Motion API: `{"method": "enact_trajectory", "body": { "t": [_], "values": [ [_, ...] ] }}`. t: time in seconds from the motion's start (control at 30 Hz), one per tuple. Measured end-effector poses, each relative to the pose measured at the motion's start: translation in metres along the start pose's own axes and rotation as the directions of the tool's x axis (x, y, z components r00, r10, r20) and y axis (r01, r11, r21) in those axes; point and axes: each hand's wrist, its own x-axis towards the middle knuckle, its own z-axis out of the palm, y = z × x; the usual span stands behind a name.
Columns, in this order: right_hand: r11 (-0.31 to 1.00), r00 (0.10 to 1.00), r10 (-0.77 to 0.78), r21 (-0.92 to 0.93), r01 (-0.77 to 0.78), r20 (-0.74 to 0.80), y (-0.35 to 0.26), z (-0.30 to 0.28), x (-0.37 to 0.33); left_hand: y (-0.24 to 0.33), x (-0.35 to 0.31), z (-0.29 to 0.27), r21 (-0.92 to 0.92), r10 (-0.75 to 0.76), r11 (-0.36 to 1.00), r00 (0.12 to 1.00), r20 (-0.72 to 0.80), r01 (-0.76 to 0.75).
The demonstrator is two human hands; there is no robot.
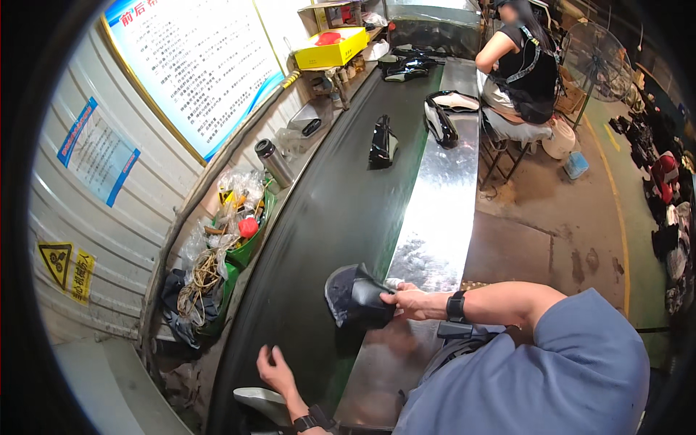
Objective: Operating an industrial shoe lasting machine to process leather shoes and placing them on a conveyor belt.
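Observation:
My right hand (410,301) pinches the edge of a black shoe upper (360,301) between thumb and fingers. The upper has a rough greyish rim on its left side and hangs over the dark conveyor belt (312,217). Lower and to the left, my left hand (275,371) is bare, with its fingers apart, above the near part of the belt. Just below it lies a pale, sole-shaped piece (262,402), partly hidden by my left wrist and cut off at the lower rim.
Along the belt's right runs a shiny metal ledge (435,225). Black shoe parts (382,143) lie farther up, one pair (444,127) reaching onto the ledge. A flask (274,161) and a cluttered green bin (235,268) line the left side. Another person (525,65) sits at far right.

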Motion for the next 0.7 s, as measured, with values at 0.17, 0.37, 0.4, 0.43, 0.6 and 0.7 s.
{"method": "enact_trajectory", "body": {
  "t": [0.17,0.37,0.4,0.43,0.6,0.7],
  "values": [
    [0.99,0.998,0.059,0.127,-0.063,0.037,-0.01,-0.016,-0.004,-0.095,-0.06,-0.046,0.696,-0.487,0.483,0.824,-0.29,0.531],
    [0.967,0.987,-0.113,0.24,0.083,0.116,-0.046,-0.056,-0.028,-0.107,-0.094,-0.046,0.374,-0.785,0.349,0.486,-0.384,0.859],
    [0.966,0.983,-0.142,0.232,0.112,0.119,-0.053,-0.067,-0.029,-0.102,-0.101,-0.047,0.281,-0.83,0.363,0.446,-0.336,0.888],
    [0.964,0.957,-0.203,0.214,0.158,0.209,-0.059,-0.08,-0.033,-0.095,-0.106,-0.049,0.239,-0.866,0.326,0.39,-0.312,0.915],
    [0.969,0.97,0.241,0.045,-0.243,0.031,-0.053,-0.125,-0.04,-0.026,-0.126,-0.063,0.529,-0.665,0.525,0.71,-0.233,0.666],
    [0.971,0.967,0.131,0.169,-0.17,0.218,-0.05,-0.14,-0.046,0.05,-0.142,-0.057,0.829,-0.248,0.505,0.96,-0.128,0.241]
  ]
}}
